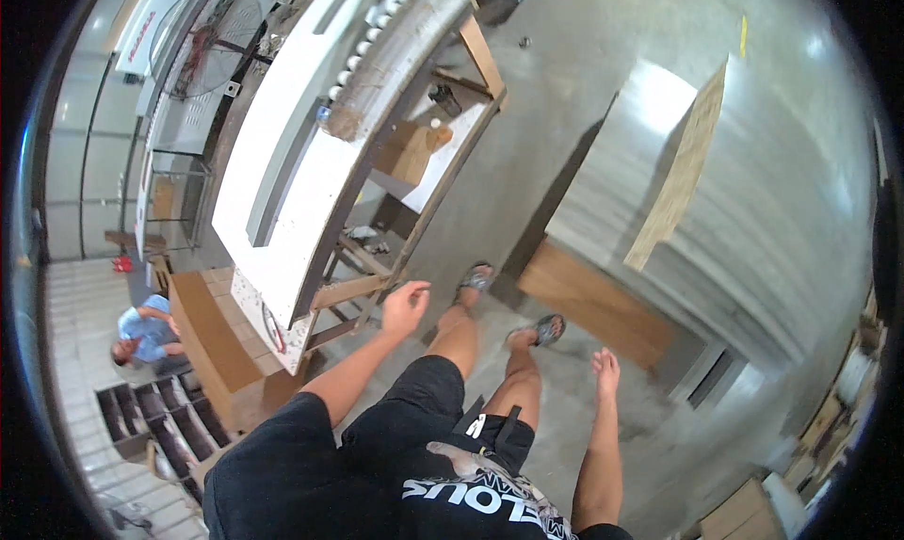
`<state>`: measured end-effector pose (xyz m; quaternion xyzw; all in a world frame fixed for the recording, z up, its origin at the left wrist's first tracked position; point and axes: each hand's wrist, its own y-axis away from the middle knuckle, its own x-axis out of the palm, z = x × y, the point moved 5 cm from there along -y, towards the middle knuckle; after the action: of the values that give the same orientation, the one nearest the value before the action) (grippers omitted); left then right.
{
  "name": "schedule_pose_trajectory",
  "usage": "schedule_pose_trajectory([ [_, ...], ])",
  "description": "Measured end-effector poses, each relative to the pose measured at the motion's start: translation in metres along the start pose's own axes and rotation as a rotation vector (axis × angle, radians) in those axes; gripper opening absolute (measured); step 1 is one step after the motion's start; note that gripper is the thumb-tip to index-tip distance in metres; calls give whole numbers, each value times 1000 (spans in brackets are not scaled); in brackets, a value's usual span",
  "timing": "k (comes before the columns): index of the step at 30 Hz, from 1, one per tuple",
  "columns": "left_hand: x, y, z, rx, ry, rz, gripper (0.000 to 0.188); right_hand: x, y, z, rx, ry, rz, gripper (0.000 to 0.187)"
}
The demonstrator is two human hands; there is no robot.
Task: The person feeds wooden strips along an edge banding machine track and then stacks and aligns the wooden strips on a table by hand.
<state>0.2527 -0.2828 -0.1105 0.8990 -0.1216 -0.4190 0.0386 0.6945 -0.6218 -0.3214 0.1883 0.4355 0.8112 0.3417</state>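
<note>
My left hand [405, 310] is raised beside the end of the workbench, its fingers curled. A small dark patch shows at the fingertips, and I cannot make out what it is. My right hand [607, 372] hangs at my right side, its fingers loosely bent and apart, with nothing seen in it. Nearest to my left hand is the wooden leg frame [350, 290] of the bench. Ahead of my right hand stands a large stack of grey boards [593, 177] with a brown panel [598, 305] at its near side. A narrow wood-grain strip [680, 168] lies across the top.
A white panel [254, 187] and a long grey strip [282, 177] lie on the bench. Left of me stands a large cardboard box [212, 338] next to a dark compartmented rack [155, 408]. Another person [146, 331] sits beyond it. A large fan [205, 46] stands far left.
</note>
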Motion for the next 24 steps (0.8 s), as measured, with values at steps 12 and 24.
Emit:
schedule_pose_trajectory([
  [12, -210, -244, 35, 12, 352, -647, 28, -54, 96, -25, -197, 295, -1, 17],
  [24, -220, -448, 54, -138, 461, -57, 48, 276, 154, 71, -238, 659, 47, 38],
])
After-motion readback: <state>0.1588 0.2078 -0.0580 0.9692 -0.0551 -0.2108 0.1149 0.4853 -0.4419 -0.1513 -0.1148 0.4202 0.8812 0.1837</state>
